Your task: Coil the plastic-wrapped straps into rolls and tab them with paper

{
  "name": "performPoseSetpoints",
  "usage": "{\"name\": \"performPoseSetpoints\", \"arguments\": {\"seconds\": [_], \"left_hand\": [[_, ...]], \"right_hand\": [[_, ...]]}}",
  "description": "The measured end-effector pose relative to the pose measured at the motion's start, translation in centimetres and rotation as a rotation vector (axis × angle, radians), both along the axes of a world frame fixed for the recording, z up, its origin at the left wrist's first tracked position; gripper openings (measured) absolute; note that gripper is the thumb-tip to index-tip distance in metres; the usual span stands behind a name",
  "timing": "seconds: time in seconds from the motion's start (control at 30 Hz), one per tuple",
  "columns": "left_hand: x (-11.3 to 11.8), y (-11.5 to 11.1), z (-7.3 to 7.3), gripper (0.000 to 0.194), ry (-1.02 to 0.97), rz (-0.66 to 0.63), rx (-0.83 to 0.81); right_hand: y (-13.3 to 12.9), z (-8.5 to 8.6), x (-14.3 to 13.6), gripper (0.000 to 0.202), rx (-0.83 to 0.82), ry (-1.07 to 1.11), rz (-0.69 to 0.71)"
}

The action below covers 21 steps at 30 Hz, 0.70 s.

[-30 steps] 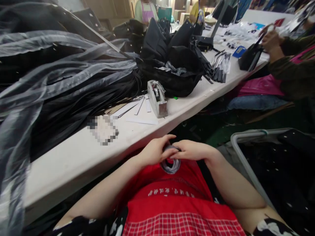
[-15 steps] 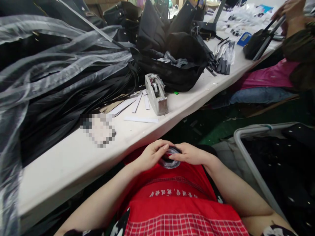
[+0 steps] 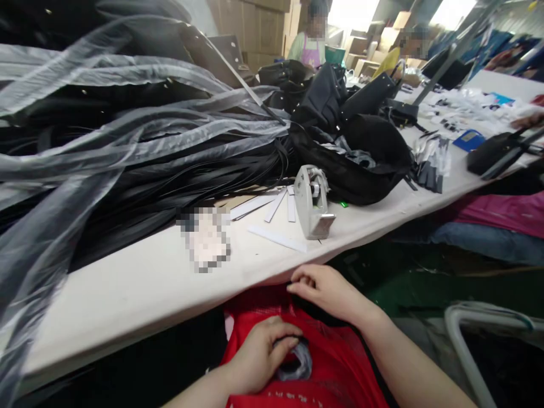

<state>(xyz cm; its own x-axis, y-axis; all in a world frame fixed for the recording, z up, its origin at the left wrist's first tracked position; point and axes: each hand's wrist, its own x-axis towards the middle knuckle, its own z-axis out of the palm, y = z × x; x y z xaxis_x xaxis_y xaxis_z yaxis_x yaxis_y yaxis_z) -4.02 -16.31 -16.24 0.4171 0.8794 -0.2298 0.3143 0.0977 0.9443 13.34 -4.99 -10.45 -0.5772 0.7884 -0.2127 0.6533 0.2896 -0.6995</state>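
In my lap, my left hand (image 3: pixel 274 348) is closed on a small ring-shaped coil (image 3: pixel 302 362), dark and wrapped in clear, crinkled film. Part of the coil hides under its fingers. My right hand (image 3: pixel 317 286) hovers further forward by the table's front edge, apart from the coil. Its fingers curl inward toward the thumb, and a small dark bit shows at the fingertips, too little to name. Beyond the hands a grey tape dispenser (image 3: pixel 309 207) stands on the white table (image 3: pixel 140 289).
White strips (image 3: pixel 276 238) lie beside the dispenser. Black straps (image 3: pixel 178 175) in clear film heap up on the left. A black bag (image 3: pixel 361 164) sits behind. To the right are a blue box (image 3: pixel 468 140), a co-worker's hand (image 3: pixel 529 120) and a grey-rimmed bin (image 3: pixel 463 334).
My hands have come apart: the right let go of the coil and moved forward, while the left keeps it lower in my lap. The view has tilted up, showing people at the back.
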Motion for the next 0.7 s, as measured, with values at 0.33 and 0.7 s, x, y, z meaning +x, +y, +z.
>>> {"name": "performPoseSetpoints", "arguments": {"seconds": [0.33, 0.7], "left_hand": [[-1.5, 1.5, -2.0, 0.027, -0.054, 0.010, -0.063], [-1.4, 2.7, -2.4, 0.025, -0.077, 0.043, -0.104]], "right_hand": [[4.9, -2.9, -5.7, 0.012, 0.807, -0.487, -0.037], [5.8, -2.2, -5.4, 0.023, 0.808, -0.347, -0.065]]}}
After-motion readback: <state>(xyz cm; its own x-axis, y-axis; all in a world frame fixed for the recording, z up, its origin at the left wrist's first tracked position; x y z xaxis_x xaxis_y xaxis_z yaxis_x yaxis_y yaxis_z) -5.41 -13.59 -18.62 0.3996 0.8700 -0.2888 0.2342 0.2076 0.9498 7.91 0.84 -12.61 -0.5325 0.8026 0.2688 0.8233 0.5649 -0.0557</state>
